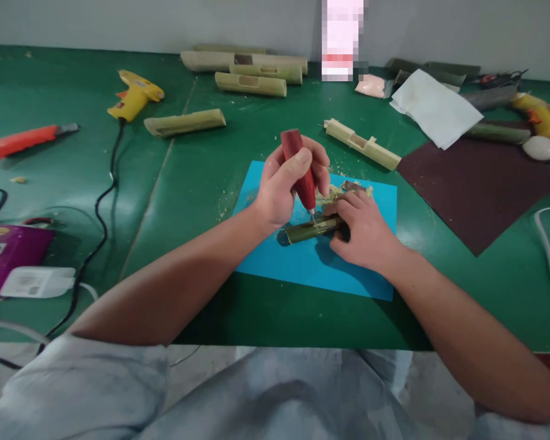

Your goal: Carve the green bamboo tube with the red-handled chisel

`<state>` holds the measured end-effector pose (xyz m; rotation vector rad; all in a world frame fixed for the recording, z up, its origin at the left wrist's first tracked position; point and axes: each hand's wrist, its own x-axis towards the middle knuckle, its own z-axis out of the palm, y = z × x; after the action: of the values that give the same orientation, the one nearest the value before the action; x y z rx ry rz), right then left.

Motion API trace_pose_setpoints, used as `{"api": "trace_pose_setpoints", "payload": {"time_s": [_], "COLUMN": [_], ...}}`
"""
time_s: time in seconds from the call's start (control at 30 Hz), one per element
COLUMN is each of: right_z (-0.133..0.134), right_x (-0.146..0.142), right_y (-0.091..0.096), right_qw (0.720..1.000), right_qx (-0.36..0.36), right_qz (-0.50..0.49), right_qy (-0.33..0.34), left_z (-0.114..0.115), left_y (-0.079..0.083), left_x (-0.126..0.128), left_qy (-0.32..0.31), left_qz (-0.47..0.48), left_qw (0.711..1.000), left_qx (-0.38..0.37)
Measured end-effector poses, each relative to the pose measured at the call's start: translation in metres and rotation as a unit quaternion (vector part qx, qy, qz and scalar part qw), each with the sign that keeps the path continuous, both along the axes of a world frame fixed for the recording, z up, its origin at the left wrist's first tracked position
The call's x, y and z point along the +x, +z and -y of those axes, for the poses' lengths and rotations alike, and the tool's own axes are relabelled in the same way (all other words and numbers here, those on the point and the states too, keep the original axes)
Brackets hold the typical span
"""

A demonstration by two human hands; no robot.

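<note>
Where the glossy green tabletop (201,208) stretches to the far left, a yellow glue gun (135,101) with a black cord lies well apart from both hands. From the near left, the bare left forearm (187,278), emerging from a loose pale grey-blue sleeve (96,385), slants far and to the right, its elbow low and wide. At its end the left hand (277,189) is raised, thumb uppermost, around a red-handled tool with a slim metal tip (306,183). Its fingers curl about the far side of the handle while the thumb presses along the near side, so the grip is closed. The handle leans, its butt far and left, its tip down on the upper face of a short dark green bamboo tube (302,232). This tube lies on a rectangular bright blue sheet (275,263), sloping slightly far toward the right, with pale curled shavings (333,194) just beyond it. Over its right end bends the right hand (369,229), palm down, fingers close together across the top and far side, thumb tucked on the near side, pinching the tube. Behind that hand, the bare right forearm (467,318) runs diagonally to the near right, wrist slightly bent.
</note>
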<state>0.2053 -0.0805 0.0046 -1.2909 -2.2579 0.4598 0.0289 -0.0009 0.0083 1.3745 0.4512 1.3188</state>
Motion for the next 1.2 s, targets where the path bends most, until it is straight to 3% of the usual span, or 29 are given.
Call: {"api": "trace_pose_setpoints", "payload": {"time_s": [0.2, 0.47, 0.63, 0.87, 0.97, 1.03, 1.2], "right_z": [0.002, 0.002, 0.003, 0.003, 0.004, 0.005, 0.006], "right_x": [0.0, -0.002, -0.003, -0.002, -0.003, -0.004, -0.009], "right_y": [0.001, 0.001, 0.001, 0.0, -0.001, -0.003, -0.008], "right_qw": [1.0, 1.0, 0.999, 0.998, 0.997, 0.997, 0.996], "right_qx": [0.001, 0.014, 0.016, 0.016, 0.017, 0.017, 0.012], "right_qz": [0.012, 0.018, 0.02, 0.027, 0.029, 0.028, 0.027], "right_qy": [0.0, 0.005, -0.025, -0.061, -0.07, -0.074, -0.085], "left_z": [0.003, 0.008, 0.005, 0.005, 0.003, 0.005, 0.021], "left_y": [0.003, 0.0, -0.004, 0.004, 0.01, 0.013, 0.022], "left_x": [0.001, 0.0, 0.0, -0.009, -0.014, -0.014, -0.009], "left_qy": [-0.016, 0.076, 0.083, 0.069, 0.037, 0.052, 0.09], "left_qz": [0.031, -0.026, -0.007, -0.056, -0.121, -0.143, -0.157], "left_qw": [0.999, 0.987, 0.979, 0.98, 0.96, 0.938, 0.93], "left_qx": [0.032, 0.142, 0.185, 0.177, 0.252, 0.311, 0.321]}}
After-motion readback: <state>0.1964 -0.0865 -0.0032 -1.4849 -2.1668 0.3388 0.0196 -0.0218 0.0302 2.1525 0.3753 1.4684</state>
